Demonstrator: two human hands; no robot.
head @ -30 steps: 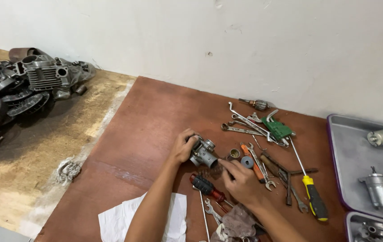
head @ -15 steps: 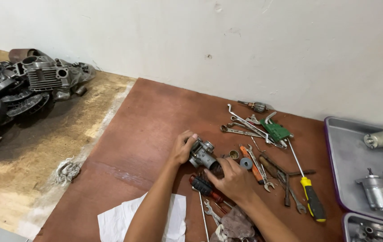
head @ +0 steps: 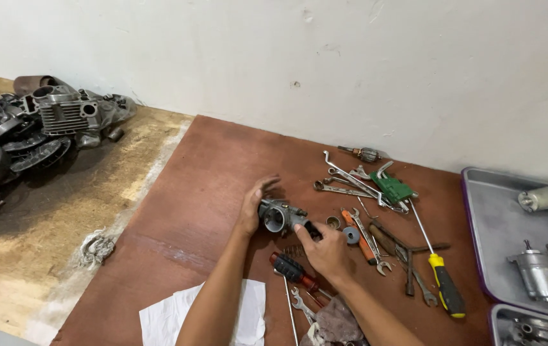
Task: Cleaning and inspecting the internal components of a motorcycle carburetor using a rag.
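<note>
Head view: we steady the carburetor [head: 279, 216] on the brown board [head: 210, 186] | left hand [head: 252, 206] cupped against its side to brace it | right hand [head: 325, 251] closed on its other end | wrenches [head: 351, 182], screwdriver [head: 437, 275] laid within reach.

A plain white wall [head: 363, 57] with a few small scuffs fills the top of the view. Below the wall lies a reddish-brown board [head: 216, 186]. To the left of the board is a worn, pale wooden floor [head: 62, 211] with dark stains. The light is soft and even, casting only faint shadows.
</note>
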